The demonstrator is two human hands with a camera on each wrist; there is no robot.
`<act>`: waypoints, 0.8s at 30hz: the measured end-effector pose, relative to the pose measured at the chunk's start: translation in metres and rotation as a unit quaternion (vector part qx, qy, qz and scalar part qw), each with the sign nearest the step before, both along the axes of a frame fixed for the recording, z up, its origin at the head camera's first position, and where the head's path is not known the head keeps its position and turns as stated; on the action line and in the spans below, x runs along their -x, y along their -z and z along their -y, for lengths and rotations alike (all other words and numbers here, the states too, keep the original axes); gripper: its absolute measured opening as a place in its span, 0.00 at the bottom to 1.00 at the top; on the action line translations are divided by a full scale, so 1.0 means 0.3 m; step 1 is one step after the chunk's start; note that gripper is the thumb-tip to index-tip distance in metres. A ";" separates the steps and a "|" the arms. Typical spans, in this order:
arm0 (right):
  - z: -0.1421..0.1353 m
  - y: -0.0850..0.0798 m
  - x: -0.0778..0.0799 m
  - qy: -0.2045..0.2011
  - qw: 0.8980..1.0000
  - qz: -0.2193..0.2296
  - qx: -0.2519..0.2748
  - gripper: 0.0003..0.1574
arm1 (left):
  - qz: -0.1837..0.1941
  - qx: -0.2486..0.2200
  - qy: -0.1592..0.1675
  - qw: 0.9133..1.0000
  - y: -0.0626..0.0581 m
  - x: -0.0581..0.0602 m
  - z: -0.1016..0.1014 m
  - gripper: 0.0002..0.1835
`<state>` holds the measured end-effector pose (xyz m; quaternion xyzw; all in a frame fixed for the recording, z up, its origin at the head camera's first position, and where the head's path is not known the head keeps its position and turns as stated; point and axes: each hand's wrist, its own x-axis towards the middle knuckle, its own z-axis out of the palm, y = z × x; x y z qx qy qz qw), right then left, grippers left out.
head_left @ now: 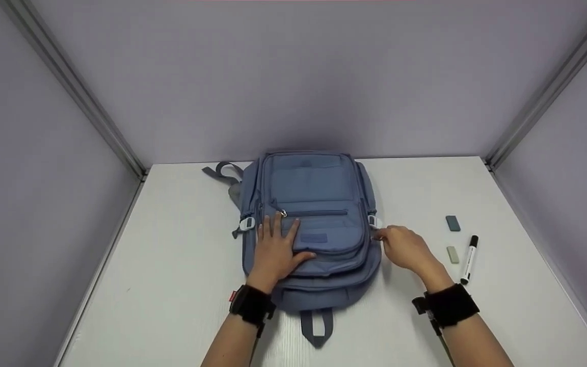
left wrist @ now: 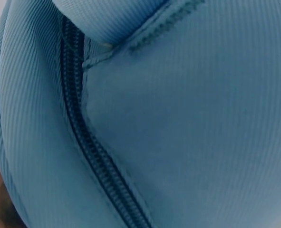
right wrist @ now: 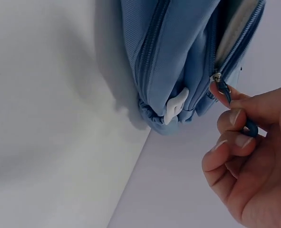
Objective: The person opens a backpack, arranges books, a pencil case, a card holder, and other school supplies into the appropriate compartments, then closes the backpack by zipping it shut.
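Observation:
A blue backpack (head_left: 306,183) lies front side up on the white table, its top loop toward me. My left hand (head_left: 274,255) rests spread out on its front, fingers near the front pocket's zipper (head_left: 319,212). At the backpack's right side, my right hand (head_left: 403,247) pinches a zipper pull (right wrist: 224,90) between thumb and curled fingers. In the right wrist view the zipper above the pull is parted, with a pale lining (right wrist: 235,35) showing inside. The left wrist view is filled by blue fabric and a closed zipper (left wrist: 95,147).
To the right on the table (head_left: 171,285) lie a dark teal block (head_left: 453,223), a pale green block (head_left: 452,254) and a white marker (head_left: 470,260) with a black cap. White side buckles (head_left: 247,224) sit on the backpack. Grey panels (head_left: 303,76) enclose the table.

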<state>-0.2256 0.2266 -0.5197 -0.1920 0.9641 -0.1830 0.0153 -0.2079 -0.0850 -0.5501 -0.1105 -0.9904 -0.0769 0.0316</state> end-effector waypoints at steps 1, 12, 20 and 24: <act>-0.003 -0.001 0.002 -0.004 1.000 0.010 0.006 0.17 | -0.002 -0.001 0.000 1.000 -0.001 0.000 -0.001 0.52; -0.005 0.024 0.035 -0.035 0.998 0.028 0.044 0.10 | 0.014 -0.009 -0.003 1.000 -0.027 0.027 -0.012 0.51; -0.007 0.023 0.007 -0.046 0.997 0.038 0.058 0.10 | 0.019 0.008 -0.002 1.000 -0.026 0.033 -0.010 0.51; -0.003 0.012 -0.023 -0.068 0.994 0.039 0.077 0.10 | 0.011 0.005 -0.005 1.000 -0.021 0.028 -0.004 0.51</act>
